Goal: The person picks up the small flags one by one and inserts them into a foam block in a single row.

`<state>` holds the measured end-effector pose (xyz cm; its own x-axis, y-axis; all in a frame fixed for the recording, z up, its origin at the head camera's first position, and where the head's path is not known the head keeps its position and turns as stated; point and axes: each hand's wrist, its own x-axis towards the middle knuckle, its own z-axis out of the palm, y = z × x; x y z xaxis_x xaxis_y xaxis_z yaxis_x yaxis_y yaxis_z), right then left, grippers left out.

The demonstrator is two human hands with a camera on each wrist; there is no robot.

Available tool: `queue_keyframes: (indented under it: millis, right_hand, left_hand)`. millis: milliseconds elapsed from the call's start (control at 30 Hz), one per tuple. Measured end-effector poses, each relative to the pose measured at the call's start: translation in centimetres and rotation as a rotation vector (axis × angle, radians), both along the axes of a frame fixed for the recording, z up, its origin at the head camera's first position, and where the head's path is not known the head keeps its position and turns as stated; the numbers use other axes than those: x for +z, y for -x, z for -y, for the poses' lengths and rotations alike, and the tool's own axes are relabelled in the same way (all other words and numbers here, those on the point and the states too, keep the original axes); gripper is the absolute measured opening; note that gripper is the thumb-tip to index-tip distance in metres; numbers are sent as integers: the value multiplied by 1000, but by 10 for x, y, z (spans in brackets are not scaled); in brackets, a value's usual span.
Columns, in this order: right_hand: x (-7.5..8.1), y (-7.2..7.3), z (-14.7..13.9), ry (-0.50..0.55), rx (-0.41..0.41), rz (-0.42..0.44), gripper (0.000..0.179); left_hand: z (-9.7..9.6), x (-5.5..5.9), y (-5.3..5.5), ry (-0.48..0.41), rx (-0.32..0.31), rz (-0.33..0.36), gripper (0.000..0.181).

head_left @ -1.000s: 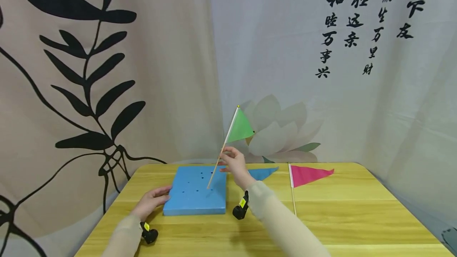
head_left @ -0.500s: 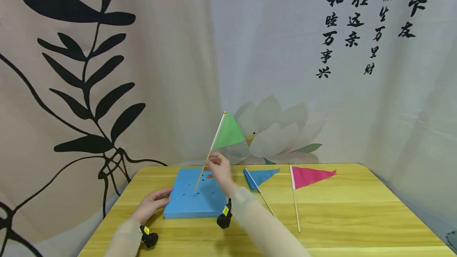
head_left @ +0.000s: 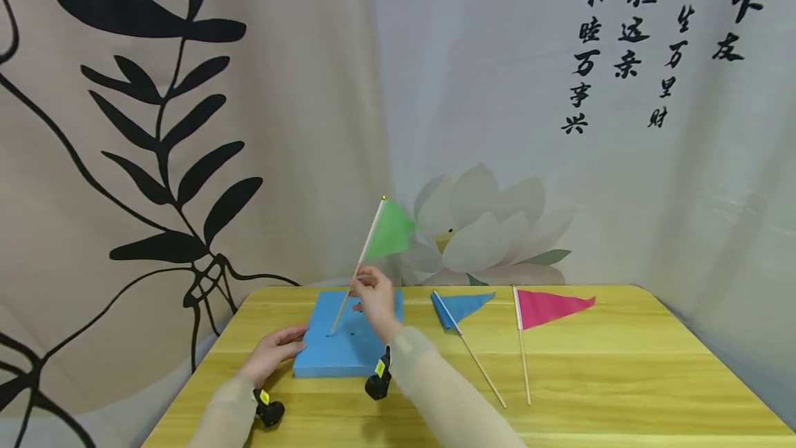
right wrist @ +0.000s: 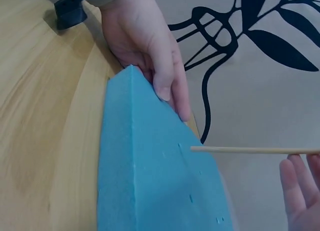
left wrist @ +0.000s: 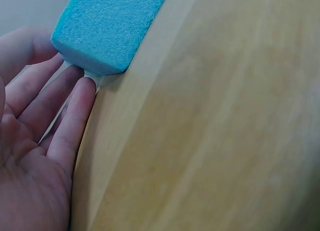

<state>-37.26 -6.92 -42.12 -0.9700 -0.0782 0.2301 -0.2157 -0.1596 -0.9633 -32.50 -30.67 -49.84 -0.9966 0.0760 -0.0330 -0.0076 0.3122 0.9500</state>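
My right hand [head_left: 376, 301] pinches the thin wooden stick of a green triangular flag [head_left: 390, 232], tilted with its top leaning right. Below it lies a blue foam block [head_left: 338, 359] with several small holes in its top. The stick's lower end is close to a hole on the left part of the block; in the right wrist view the stick [right wrist: 240, 150] seems just off the surface, though contact is hard to judge. At the block's left side rests my left hand [head_left: 273, 352], its fingers [left wrist: 72, 121] fairly straight and touching the edge.
A blue flag [head_left: 463, 310] and a pink flag [head_left: 550, 308] lie on the wooden table [head_left: 597, 379], right of the block. Behind the table hangs a printed curtain [head_left: 311, 123]. A small black device [head_left: 378, 382] is strapped to each wrist.
My right hand has carried the green flag left and slightly down, bringing the stick's lower end to the block's left holes. The left hand stays at the block's edge.
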Motion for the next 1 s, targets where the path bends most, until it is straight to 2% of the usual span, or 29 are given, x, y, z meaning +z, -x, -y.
queue_keyframes:
  millis: [467,667,767,1000]
  right_hand:
    - [-7,2,14,-112,18,-50,11]
    - [-10,-3,21,-242,44,-105,13]
    - [-10,-6,25,-284,55,-104,14]
    - [-11,-8,27,-274,40,-88,19]
  left_hand:
    - [-1,-6,5,-25,35,-20,54]
    - [-2,-4,6,-16,47,-24,54]
    - [-4,-3,5,-16,56,-17,53]
    - [-5,-3,4,-11,57,-12,53]
